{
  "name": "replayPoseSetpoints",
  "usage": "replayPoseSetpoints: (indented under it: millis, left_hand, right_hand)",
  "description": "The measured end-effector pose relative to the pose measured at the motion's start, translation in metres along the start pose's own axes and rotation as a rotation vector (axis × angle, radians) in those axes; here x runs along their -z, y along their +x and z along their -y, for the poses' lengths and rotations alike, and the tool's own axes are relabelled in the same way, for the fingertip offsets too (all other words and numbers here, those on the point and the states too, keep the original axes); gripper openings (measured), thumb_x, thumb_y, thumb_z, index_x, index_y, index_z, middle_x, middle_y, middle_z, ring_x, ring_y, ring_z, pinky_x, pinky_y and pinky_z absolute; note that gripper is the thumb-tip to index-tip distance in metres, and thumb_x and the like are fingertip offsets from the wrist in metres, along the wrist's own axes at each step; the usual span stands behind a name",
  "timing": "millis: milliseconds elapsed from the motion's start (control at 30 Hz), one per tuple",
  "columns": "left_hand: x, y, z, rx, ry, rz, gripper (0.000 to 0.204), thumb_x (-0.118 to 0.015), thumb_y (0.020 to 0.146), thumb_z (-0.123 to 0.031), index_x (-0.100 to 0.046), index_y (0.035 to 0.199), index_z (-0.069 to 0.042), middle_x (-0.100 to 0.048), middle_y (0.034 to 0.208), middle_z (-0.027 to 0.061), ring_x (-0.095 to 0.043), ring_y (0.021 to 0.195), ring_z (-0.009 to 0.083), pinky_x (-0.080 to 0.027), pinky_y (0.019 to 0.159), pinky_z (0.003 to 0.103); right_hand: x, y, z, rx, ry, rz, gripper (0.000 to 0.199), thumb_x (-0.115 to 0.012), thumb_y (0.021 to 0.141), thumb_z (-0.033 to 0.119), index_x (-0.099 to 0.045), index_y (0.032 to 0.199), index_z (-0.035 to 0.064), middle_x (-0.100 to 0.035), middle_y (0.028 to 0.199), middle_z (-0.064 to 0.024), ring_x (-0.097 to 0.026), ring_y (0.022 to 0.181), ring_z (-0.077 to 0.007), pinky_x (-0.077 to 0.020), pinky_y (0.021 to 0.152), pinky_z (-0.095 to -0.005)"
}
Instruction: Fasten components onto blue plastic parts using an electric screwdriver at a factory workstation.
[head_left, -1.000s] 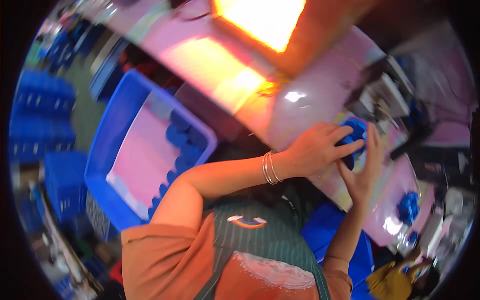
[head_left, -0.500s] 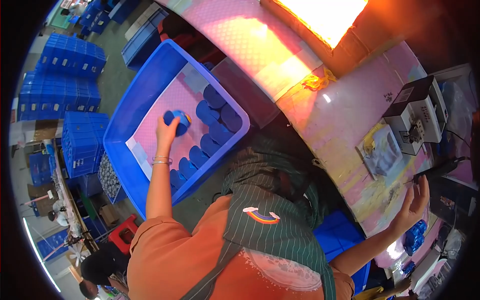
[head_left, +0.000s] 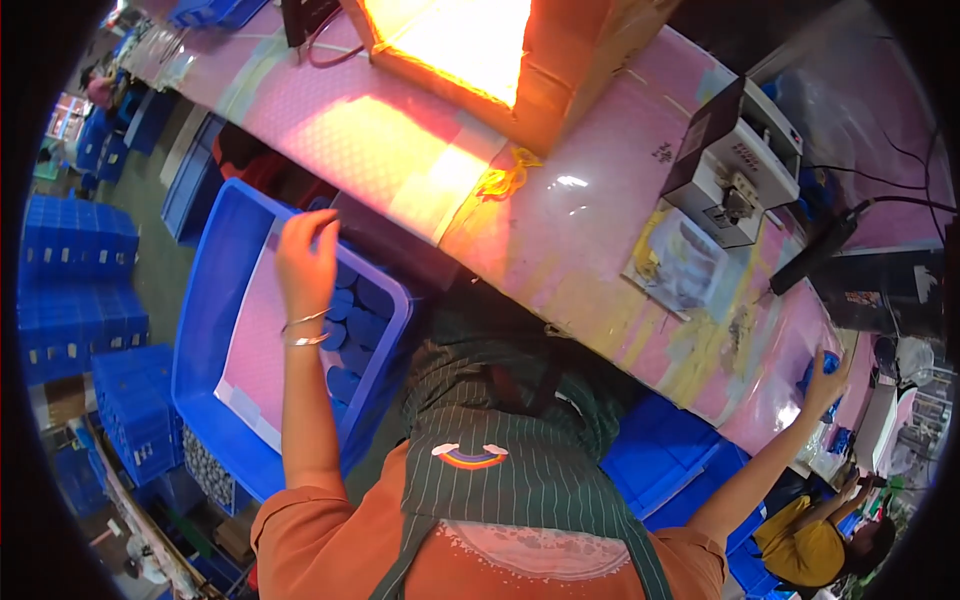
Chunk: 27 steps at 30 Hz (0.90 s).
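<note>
At the far left, stacked blue plastic crates (head_left: 78, 240) are set on a grey floor (head_left: 160, 275). Nearer, a large blue plastic tub (head_left: 190, 350) is lined with a pink sheet (head_left: 255, 345), and dark blue rounded pieces (head_left: 362, 325) are gathered along its right side. The left hand (head_left: 305, 265) is held over the tub's far rim, its grip parted by a narrow gap.

To the right, a long worktop (head_left: 600, 205) is covered in glossy pink sheeting, taped and stained yellow. An open brown cardboard box (head_left: 590, 70), lit glaring orange inside, is placed at its far side; a white-and-black boxy device (head_left: 735, 165) is stationed farther right. At the right end, shiny blue pieces (head_left: 806, 376) are touched by the right hand (head_left: 826, 388); whether its grip is closed on one cannot be told.
</note>
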<state>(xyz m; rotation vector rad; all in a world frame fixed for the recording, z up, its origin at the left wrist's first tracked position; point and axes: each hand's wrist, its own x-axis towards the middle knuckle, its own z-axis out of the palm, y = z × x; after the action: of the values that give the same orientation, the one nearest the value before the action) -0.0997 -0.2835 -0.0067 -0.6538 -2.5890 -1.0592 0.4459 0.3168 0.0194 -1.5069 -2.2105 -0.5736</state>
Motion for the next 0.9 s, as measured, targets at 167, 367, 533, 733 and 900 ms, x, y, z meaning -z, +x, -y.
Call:
replayPoseSetpoints:
  millis: [167,367,533,733,900]
  left_hand:
    - [-0.100,0.055,-0.094,-0.460,-0.174,0.118,0.011,-0.071,0.080,-0.005,-0.072,0.091,-0.004,-0.065,0.084,0.0116,-0.064,0.080,0.0289,-0.052,0.074,0.038]
    - [-0.160,0.069,-0.117,-0.559,-0.004,0.172,0.010,-0.075,0.072,-0.014,-0.071,0.078,-0.007,-0.063,0.079,0.0087,-0.063,0.077,0.0294,-0.051,0.069,0.041]
    - [-0.144,0.062,-0.142,-0.558,-0.035,0.196,0.011,-0.075,0.071,-0.014,-0.071,0.080,-0.009,-0.062,0.084,0.0069,-0.060,0.086,0.0294,-0.050,0.075,0.042]
    - [-0.173,0.013,-0.257,-0.740,-0.479,0.418,0.009,-0.072,0.073,-0.012,-0.067,0.075,-0.005,-0.060,0.085,0.0062,-0.057,0.087,0.0275,-0.047,0.078,0.040]
    - [-0.223,-0.006,-0.259,-0.947,-0.249,0.339,0.005,-0.068,0.072,-0.009,-0.064,0.070,-0.007,-0.055,0.081,0.0035,-0.051,0.086,0.0231,-0.043,0.076,0.036]
  right_hand:
    - [-0.024,-0.004,0.008,0.021,-0.087,0.122,0.070,-0.070,0.083,0.043,-0.047,0.143,0.0150,-0.053,0.131,-0.0282,-0.055,0.117,-0.0445,-0.0458,0.097,-0.0495]
    - [-0.008,-0.013,-0.001,-0.107,-0.178,0.021,0.079,-0.077,0.076,0.038,-0.045,0.144,0.0137,-0.056,0.121,-0.0288,-0.055,0.111,-0.0454,-0.0459,0.095,-0.0508]
    - [0.019,-0.030,0.020,-0.013,-0.013,0.183,0.087,-0.079,0.073,0.036,-0.041,0.148,0.0124,-0.058,0.117,-0.0294,-0.056,0.109,-0.0458,-0.0458,0.094,-0.0500]
    - [0.081,-0.055,0.113,-0.101,0.322,0.368,0.094,-0.081,0.071,0.027,-0.034,0.152,0.0152,-0.056,0.123,-0.0270,-0.055,0.113,-0.0441,-0.0457,0.095,-0.0484]
    - [0.103,-0.064,0.137,-0.100,0.495,0.335,0.095,-0.081,0.069,0.025,-0.035,0.152,0.0146,-0.055,0.128,-0.0227,-0.055,0.116,-0.0393,-0.0451,0.099,-0.0447]
